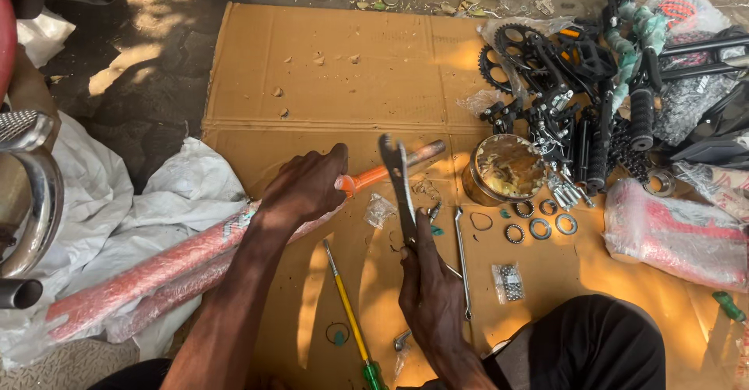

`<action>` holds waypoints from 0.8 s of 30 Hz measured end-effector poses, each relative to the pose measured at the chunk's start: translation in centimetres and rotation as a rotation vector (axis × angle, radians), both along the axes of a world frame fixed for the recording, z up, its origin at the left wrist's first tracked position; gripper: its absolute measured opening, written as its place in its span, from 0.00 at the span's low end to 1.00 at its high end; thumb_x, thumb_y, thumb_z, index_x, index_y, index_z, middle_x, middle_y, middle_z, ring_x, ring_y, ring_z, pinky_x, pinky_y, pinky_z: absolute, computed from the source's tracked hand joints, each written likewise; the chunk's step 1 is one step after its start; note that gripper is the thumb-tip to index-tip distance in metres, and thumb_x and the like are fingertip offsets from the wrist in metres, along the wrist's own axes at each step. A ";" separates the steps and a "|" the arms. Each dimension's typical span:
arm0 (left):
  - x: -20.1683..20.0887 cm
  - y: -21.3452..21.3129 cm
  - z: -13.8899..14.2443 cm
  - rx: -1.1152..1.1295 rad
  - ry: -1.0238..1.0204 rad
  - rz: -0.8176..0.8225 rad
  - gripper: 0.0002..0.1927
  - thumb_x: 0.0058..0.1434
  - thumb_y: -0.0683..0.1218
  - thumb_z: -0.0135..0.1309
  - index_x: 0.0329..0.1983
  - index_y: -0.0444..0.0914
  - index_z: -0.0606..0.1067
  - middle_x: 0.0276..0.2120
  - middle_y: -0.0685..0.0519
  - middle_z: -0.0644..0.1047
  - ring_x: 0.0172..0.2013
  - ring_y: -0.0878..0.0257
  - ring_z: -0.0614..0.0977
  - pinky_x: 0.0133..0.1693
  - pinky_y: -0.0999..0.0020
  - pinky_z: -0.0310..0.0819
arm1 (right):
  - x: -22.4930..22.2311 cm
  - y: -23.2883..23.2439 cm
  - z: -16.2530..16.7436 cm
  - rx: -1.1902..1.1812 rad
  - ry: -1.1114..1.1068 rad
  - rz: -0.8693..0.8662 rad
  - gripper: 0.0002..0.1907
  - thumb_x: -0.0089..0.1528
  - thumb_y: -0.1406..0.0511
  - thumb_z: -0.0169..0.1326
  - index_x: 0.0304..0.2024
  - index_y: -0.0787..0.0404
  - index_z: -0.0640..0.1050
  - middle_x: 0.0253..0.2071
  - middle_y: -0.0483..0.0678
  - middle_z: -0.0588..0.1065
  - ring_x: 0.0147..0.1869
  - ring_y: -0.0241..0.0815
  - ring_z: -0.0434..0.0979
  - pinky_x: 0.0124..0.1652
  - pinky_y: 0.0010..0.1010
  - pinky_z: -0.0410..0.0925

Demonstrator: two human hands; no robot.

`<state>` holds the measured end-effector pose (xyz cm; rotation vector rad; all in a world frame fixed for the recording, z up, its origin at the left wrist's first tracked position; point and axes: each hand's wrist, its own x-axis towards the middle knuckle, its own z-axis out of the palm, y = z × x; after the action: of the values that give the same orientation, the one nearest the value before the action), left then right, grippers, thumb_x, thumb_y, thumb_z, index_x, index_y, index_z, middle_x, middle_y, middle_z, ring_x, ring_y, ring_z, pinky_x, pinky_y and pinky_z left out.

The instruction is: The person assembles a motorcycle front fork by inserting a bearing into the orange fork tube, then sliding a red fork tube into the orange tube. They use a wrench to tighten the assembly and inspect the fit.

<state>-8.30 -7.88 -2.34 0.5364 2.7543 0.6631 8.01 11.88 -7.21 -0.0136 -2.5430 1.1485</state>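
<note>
Cardboard sheet [328, 70], bare beyond hands, wrench [399, 183]

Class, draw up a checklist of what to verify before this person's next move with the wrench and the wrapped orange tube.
1. Left hand grips the orange tube: ok.
2. Right hand holds the flat wrench upright: ok.
3. Wrench head seated on the tube end: not ok, apart.
4. Tube wrapping cleared from the end: ok.
5. Bearing rings lie on the cardboard within reach: ok.
6. Thread condition: cannot tell.
</note>
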 end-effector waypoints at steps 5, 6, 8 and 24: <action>0.5 1.1 0.3 -0.054 -0.002 0.016 0.14 0.54 0.40 0.55 0.42 0.35 0.67 0.34 0.38 0.79 0.43 0.40 0.80 0.46 0.43 0.70 | -0.1 -0.2 0.1 0.207 -0.284 0.081 0.34 0.62 0.69 0.51 0.71 0.55 0.62 0.32 0.58 0.81 0.24 0.56 0.79 0.25 0.46 0.70; 0.4 1.2 0.4 -0.085 -0.021 0.025 0.14 0.54 0.39 0.55 0.43 0.35 0.67 0.34 0.37 0.79 0.43 0.40 0.80 0.47 0.43 0.70 | -0.1 -0.2 0.1 0.233 -0.286 0.070 0.32 0.63 0.68 0.52 0.71 0.54 0.63 0.32 0.58 0.81 0.24 0.56 0.79 0.25 0.47 0.69; 0.5 1.4 0.5 -0.103 -0.028 0.032 0.15 0.56 0.42 0.56 0.43 0.35 0.67 0.36 0.37 0.78 0.44 0.38 0.80 0.47 0.43 0.71 | 0.0 -0.2 0.3 0.066 -0.182 -0.001 0.30 0.65 0.67 0.51 0.70 0.57 0.63 0.34 0.57 0.81 0.25 0.54 0.80 0.24 0.44 0.70; 0.2 1.5 0.0 -0.106 0.053 0.081 0.15 0.58 0.42 0.53 0.47 0.37 0.66 0.39 0.40 0.78 0.48 0.42 0.79 0.52 0.45 0.69 | -0.6 -0.6 0.5 0.223 -0.490 0.030 0.32 0.66 0.66 0.51 0.73 0.52 0.62 0.22 0.63 0.77 0.22 0.59 0.76 0.26 0.48 0.67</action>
<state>-8.09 -6.37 -2.35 0.4273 2.8547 0.5246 7.42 11.24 -6.76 -0.2280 -3.0985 0.9540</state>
